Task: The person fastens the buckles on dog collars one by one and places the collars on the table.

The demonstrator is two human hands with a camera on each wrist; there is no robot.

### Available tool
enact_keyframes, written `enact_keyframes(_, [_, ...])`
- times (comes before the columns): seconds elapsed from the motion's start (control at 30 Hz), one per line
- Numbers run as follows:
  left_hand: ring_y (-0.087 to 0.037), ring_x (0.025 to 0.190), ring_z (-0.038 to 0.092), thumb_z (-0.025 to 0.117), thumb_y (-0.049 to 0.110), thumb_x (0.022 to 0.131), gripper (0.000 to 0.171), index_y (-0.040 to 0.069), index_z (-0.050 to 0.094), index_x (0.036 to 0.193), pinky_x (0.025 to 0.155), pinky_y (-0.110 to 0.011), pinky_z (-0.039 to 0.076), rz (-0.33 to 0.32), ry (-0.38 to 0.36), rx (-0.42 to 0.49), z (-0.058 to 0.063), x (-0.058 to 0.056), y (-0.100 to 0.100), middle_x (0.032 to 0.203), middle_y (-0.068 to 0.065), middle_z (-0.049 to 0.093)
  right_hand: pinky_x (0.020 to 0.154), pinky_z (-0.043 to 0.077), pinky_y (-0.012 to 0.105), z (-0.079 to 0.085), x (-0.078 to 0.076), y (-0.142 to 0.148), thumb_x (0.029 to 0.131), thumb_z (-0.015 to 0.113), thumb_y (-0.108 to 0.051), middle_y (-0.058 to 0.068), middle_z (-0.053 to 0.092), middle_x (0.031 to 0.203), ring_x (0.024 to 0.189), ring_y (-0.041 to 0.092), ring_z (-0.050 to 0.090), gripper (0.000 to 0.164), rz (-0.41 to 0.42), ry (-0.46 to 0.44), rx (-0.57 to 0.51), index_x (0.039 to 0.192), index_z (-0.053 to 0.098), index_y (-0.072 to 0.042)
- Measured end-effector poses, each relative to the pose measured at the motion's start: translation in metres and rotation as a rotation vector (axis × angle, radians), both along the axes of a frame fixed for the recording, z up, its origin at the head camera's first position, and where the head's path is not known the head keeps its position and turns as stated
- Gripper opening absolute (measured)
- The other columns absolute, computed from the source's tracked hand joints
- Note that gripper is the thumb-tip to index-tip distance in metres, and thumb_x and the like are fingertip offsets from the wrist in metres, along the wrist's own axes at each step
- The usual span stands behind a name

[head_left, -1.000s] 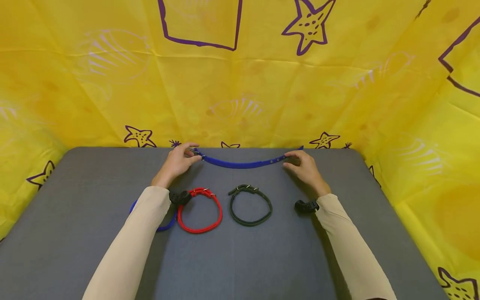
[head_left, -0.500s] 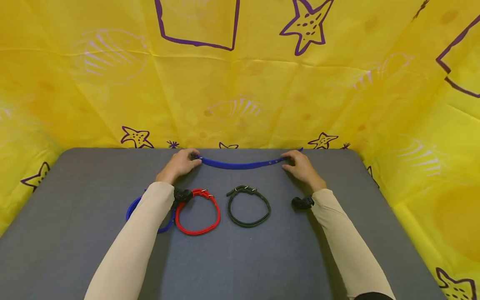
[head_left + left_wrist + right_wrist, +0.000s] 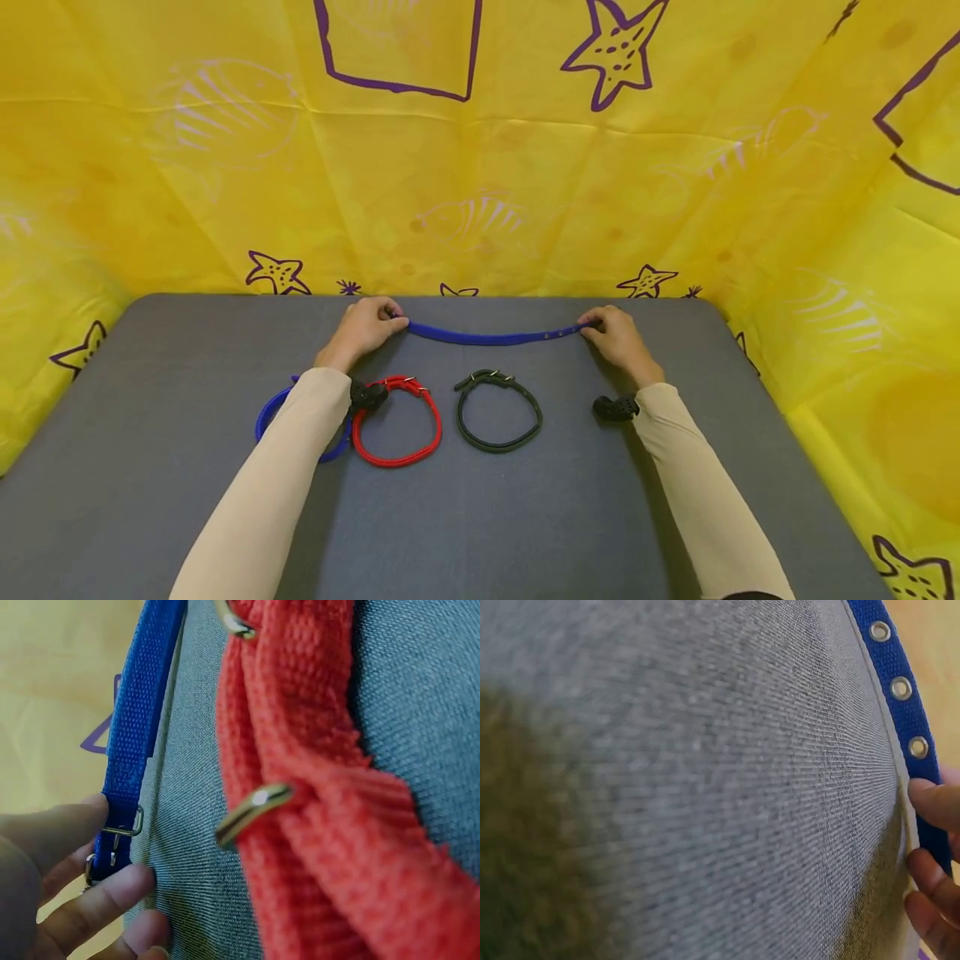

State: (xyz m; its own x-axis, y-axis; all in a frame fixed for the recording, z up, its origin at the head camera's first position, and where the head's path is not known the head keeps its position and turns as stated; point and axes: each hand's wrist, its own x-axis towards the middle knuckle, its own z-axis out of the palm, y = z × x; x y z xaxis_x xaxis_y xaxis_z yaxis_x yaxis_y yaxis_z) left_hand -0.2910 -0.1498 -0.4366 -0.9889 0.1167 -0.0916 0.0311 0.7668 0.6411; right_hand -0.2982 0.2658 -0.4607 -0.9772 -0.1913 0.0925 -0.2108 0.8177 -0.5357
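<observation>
A blue pet collar (image 3: 480, 339) is stretched out unbuckled near the table's far edge, sagging slightly in the middle. My left hand (image 3: 363, 331) pinches its buckle end; in the left wrist view, thumb and fingers lie about the metal buckle (image 3: 137, 822). At the other end, my right hand (image 3: 618, 342) pinches the strap just beyond the metal eyelets (image 3: 901, 688). Closer to me lie a buckled red collar (image 3: 437, 425) and a buckled dark green collar (image 3: 538, 417), both in rings. A second blue collar (image 3: 264, 415) is partly covered by my left forearm.
The grey table (image 3: 480, 525) has a yellow cloth (image 3: 480, 167) with sea drawings hanging behind it and along its sides. Dark wrist cameras sit on both wrists; the left one (image 3: 369, 395) overlaps the red collar's edge in the head view.
My right hand has shifted slightly right and toward me, and the strap tip that stuck out beyond its fingers no longer shows there. The left fingers have closed further over the buckle.
</observation>
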Motion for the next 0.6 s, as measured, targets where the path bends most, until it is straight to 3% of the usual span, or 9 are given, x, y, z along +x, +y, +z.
enact_keyframes(0.33, [-0.035, 0.094, 0.063, 0.064, 0.024, 0.097, 0.022, 0.005, 0.068, 0.107, 0.085, -0.046, 0.047, 0.081, 0.151, 0.066, -0.008, 0.002, 0.005, 0.101, -0.019, 0.071, 0.09, 0.05, 0.05, 0.0, 0.006, 0.001, 0.092, 0.067, -0.002, 0.024, 0.063, 0.109, 0.1, 0.039, 0.061, 0.014, 0.049, 0.107, -0.082, 0.104, 0.071, 0.003])
enact_keyframes(0.6, [-0.03, 0.093, 0.066, 0.067, 0.018, 0.094, 0.016, 0.006, 0.069, 0.104, 0.078, -0.034, 0.047, 0.152, 0.182, 0.19, -0.008, 0.006, 0.008, 0.1, -0.017, 0.073, 0.085, 0.049, 0.046, 0.008, 0.012, -0.003, 0.09, 0.069, 0.001, 0.022, 0.064, 0.107, 0.096, 0.035, 0.061, 0.012, 0.072, 0.169, -0.116, 0.102, 0.071, 0.002])
